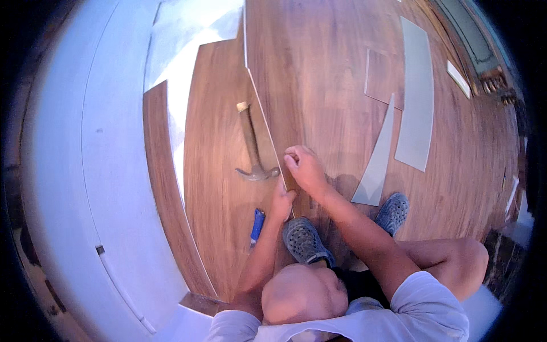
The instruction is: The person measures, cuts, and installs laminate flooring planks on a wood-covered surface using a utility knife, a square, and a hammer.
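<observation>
A wood-look floor plank point(272, 97) with a thin pale edge runs away from me, that edge standing slightly raised. My left hand point(281, 200) grips its near end, fingers partly hidden by the board. Just right of the edge, my right hand point(306, 170) is curled into a fist against the plank's brown face; nothing shows in it. Left of the plank edge lies a claw hammer point(249, 137) with a worn handle, its head toward me. Nearer to me, beside my left forearm, rests a blue utility knife point(257, 227).
Grey offcuts, one a long strip point(416, 97) and one a pointed wedge point(373, 165), lie at right by a square brown piece point(383, 77). At left, a narrow brown plank point(168, 176) borders a white surface point(117, 142). My clog point(305, 239) stands near the plank's end.
</observation>
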The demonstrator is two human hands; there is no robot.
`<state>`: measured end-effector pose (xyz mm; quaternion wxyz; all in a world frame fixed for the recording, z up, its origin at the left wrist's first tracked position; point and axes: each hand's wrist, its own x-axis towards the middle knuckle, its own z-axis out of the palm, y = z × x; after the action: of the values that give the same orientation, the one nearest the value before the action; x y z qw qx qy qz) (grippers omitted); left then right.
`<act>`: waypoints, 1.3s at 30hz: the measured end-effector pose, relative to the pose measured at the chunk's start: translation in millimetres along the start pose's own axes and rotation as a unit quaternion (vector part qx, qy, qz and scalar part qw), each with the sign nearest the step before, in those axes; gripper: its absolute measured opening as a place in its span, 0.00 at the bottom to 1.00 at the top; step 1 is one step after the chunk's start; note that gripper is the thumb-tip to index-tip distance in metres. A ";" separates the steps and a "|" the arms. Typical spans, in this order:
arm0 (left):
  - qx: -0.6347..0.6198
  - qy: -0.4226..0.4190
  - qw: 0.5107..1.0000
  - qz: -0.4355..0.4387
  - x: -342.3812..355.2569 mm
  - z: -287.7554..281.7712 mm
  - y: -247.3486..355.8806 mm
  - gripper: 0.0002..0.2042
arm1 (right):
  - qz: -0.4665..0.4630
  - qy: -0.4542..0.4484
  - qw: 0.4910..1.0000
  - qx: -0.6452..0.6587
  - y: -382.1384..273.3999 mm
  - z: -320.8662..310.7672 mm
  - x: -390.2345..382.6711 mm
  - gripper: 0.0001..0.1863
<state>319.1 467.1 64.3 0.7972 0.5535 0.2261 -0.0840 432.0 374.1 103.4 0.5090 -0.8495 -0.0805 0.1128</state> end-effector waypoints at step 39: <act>-0.422 -0.007 0.907 0.003 -55.3 -66.8 61.2 0.37 | 0.205 -0.225 0.926 0.222 60.1 13.7 36.7 0.20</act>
<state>275.9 545.0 122.1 0.9582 0.1656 0.2328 0.0176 464.9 366.7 40.0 0.6191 -0.6646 0.0103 0.4183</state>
